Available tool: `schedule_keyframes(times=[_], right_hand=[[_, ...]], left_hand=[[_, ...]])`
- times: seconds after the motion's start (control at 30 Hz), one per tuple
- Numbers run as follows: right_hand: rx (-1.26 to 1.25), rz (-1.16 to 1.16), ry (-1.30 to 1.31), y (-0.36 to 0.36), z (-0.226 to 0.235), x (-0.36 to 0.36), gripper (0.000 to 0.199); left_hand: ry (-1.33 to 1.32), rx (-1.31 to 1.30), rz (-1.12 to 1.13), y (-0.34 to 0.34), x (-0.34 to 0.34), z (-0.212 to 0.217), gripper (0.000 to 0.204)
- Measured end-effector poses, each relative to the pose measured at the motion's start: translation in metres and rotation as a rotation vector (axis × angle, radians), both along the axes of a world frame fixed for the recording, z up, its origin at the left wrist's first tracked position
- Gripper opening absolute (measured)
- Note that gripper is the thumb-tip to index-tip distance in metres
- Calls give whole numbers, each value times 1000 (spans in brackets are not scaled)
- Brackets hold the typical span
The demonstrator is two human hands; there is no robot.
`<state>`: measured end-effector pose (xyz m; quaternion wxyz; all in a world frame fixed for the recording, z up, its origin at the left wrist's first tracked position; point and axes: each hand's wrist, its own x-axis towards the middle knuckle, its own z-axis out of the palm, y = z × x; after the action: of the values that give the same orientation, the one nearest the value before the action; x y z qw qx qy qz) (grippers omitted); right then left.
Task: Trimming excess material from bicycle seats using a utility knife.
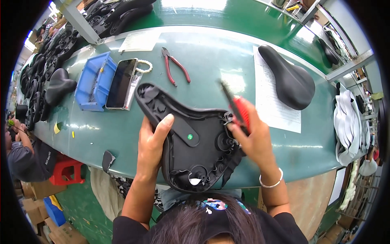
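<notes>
A black bicycle saddle [189, 134] is held underside up in front of me, its narrow nose pointing to the upper left. My left hand [151, 140] grips its left edge, the thumb lying over the rim. Loose, wrinkled cover material [231, 162] shows along the right and lower rim. Inside is a dark plate with a small green sticker [189, 137]. Held in my right hand [254, 132], over the saddle's right corner, is a red and black tool [239, 110] that looks like a utility knife. Its tip is smeared by motion.
Beyond the saddle lie red-handled cutting pliers [174, 67]. A phone [122, 83] and a blue bin [95, 83] stand left of them. Another saddle [288, 77] rests on a paper sheet at right. Many saddles [59, 53] are piled at left, near another person [28, 150].
</notes>
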<state>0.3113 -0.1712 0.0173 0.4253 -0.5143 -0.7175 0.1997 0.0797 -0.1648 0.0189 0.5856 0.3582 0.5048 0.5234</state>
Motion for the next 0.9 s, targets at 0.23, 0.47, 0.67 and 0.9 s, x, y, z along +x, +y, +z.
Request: schedule_keyframes(times=[0.23, 0.47, 0.67, 0.9], right_hand=[[-332, -266, 482, -18, 21, 42, 44], [-241, -34, 335, -47, 28, 16, 47], [-106, 104, -453, -45, 13, 49, 59], [-331, 20, -658, -96, 15, 19, 53]], left_hand=[[1226, 577, 87, -20, -2, 3, 54], [895, 871, -562, 40, 50, 0, 16], [742, 712, -755, 43, 47, 11, 24], [-686, 366, -233, 57, 30, 19, 45]])
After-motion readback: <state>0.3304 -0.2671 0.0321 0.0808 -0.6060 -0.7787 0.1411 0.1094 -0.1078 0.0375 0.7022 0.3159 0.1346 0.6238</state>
